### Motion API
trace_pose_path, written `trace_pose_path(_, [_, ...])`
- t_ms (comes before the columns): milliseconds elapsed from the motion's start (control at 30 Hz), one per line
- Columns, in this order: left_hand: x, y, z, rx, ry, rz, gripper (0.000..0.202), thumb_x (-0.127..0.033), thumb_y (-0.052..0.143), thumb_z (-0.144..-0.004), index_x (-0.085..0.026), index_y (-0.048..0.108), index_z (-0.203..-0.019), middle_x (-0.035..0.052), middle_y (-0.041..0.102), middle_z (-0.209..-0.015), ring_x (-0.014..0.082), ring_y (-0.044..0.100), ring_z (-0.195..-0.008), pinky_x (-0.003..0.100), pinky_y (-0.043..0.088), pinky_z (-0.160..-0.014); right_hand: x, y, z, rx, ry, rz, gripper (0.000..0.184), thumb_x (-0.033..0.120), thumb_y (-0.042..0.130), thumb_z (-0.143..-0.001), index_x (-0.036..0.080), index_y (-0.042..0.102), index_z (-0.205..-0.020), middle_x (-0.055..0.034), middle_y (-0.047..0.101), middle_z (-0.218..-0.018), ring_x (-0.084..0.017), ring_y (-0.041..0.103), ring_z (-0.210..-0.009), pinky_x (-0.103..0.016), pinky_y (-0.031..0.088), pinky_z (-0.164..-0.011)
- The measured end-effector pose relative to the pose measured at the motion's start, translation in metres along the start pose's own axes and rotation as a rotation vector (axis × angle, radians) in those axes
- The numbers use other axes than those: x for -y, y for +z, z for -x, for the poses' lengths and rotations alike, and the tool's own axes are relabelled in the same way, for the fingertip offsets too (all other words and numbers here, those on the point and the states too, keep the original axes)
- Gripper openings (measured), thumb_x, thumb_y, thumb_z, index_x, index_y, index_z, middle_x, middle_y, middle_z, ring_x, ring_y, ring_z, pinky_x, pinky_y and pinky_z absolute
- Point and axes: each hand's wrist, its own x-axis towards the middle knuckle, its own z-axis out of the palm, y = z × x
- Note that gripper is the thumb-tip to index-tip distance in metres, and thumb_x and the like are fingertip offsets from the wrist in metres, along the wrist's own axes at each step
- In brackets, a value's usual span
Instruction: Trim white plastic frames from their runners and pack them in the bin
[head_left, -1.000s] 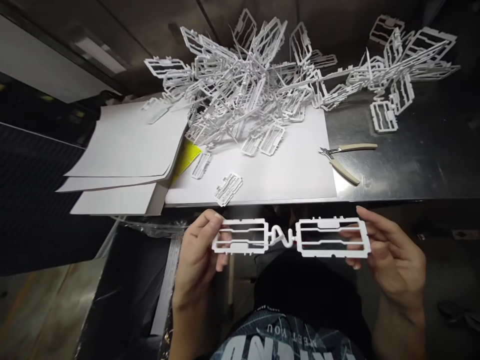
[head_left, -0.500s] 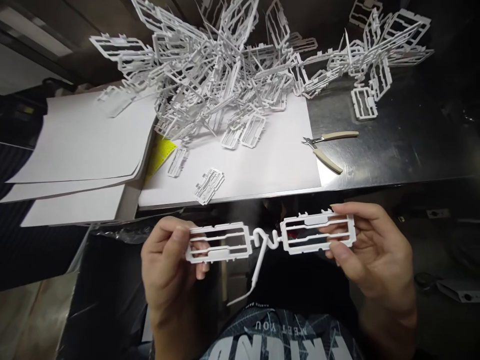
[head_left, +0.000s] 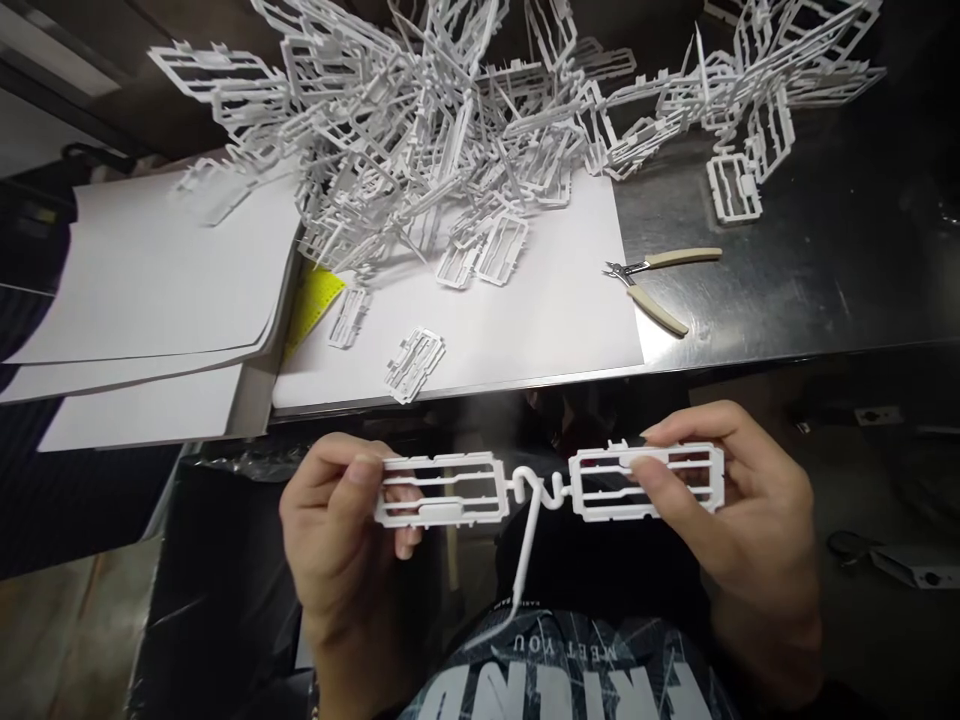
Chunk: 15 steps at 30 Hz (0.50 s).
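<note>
A white plastic sprue (head_left: 531, 520) joins two slotted rectangular frames through a curved runner, and its thin tail hangs down in front of my shirt. My left hand (head_left: 341, 510) pinches the outer end of the left plastic frame (head_left: 480, 518) between thumb and fingers. On the other side my right hand (head_left: 739, 520) grips the right plastic frame (head_left: 592, 510), thumb across its front near the upper bar and fingers along the top edge. Both frames are held up in front of the table edge, roughly level.
A large tangled heap of white plastic frames (head_left: 420, 130) covers the back of the table. Side cutters (head_left: 637, 268) with cream handles lie spread at the right. Loose frames (head_left: 415, 365) rest near the front edge. White sheets (head_left: 165, 270) and a yellow piece (head_left: 311, 305) are at left.
My right thumb has moved from the lower edge up over the face of the right frame, which now sits more level. My left hand keeps its hold.
</note>
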Motion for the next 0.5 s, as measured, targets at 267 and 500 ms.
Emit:
trace_pose_path(267, [0.001,0.002,0.001,-0.04,-0.061,-0.053,0.035,-0.04,0.084,-0.081,-0.017,0.062,-0.068,-0.0034,0.062,-0.049,0.0103,0.043,-0.022,0.017,0.03,-0.022,-0.01,0.004,0.001,-0.08,0.034,-0.095,0.003,0.03,0.066,-0.106,0.029,0.068,-0.104,-0.0002,0.072,-0.077,-0.023,0.073,-0.06,-0.026,0.058,-0.044])
trace_pose_path(500, [0.0,0.005,-0.002,-0.055,-0.14,-0.024,0.037,-0.041,0.087,-0.079,-0.017,0.06,-0.068,-0.0049,0.059,-0.045,0.0098,0.042,-0.021,0.016,0.028,-0.021,-0.011,0.001,-0.007,-0.045,0.057,-0.077,0.011,0.029,0.078,-0.098,0.026,0.068,-0.104,0.0003,0.073,-0.075,-0.021,0.074,-0.06,-0.02,0.06,-0.047])
